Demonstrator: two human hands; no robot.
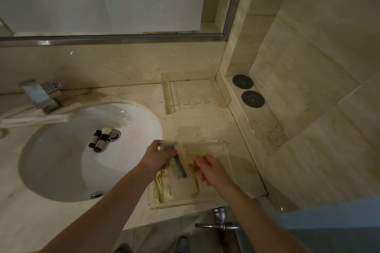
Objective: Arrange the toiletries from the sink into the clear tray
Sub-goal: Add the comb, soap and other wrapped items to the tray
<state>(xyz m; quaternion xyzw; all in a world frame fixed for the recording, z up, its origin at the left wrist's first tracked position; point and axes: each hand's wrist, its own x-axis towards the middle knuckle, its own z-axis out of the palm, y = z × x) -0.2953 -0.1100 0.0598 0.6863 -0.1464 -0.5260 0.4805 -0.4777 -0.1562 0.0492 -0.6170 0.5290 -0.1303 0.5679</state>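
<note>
Tray (164,204) sitting at worktop's front edge, packets (181,188) lying inside; left hand (159,157) clamping tube (178,165) over it; right hand (213,169) hovering loosely apart; bottles (98,140) lying in sink (51,170).

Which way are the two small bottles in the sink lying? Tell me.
Tipped over: both bottles lie on their sides beside the drain.

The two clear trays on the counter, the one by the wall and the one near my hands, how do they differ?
The far tray sits against the back wall and looks empty; the near tray sits at the counter's front edge and holds flat cream packets. No hand is near the far tray, while the left hand holds a grey tube over the near tray and the right hand reaches into it. Both are clear, rectangular and low-walled.
</note>
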